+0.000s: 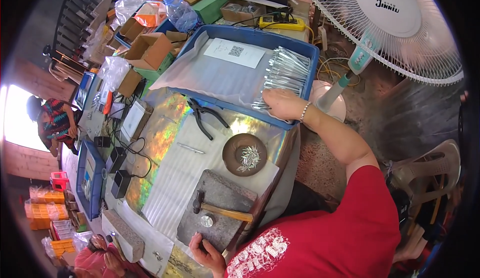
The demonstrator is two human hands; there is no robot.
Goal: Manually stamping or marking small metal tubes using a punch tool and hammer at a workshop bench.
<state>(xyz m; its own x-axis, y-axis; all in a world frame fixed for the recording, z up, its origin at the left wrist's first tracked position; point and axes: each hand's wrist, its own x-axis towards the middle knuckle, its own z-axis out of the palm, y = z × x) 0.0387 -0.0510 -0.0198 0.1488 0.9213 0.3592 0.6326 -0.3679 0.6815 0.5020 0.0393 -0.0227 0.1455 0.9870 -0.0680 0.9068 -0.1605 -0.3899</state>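
My right hand reaches into the near right corner of a blue plastic tray. Its fingers are pressed together on a row of thin silver metal rods; what they hold is hidden. My left hand lies by the near left edge of a dark stone block, fingers loosely bent and apart, with nothing seen in them. A hammer with a wooden handle rests across the block, beside a small round silver metal piece. Beyond it stands a brown bowl of small silver pieces.
Black-handled pliers and a slim silver rod lie on the table. A printed sheet lies in the tray. A large fan stands at right. Power adapters with cables sit left. Two other people are at far left and lower left.
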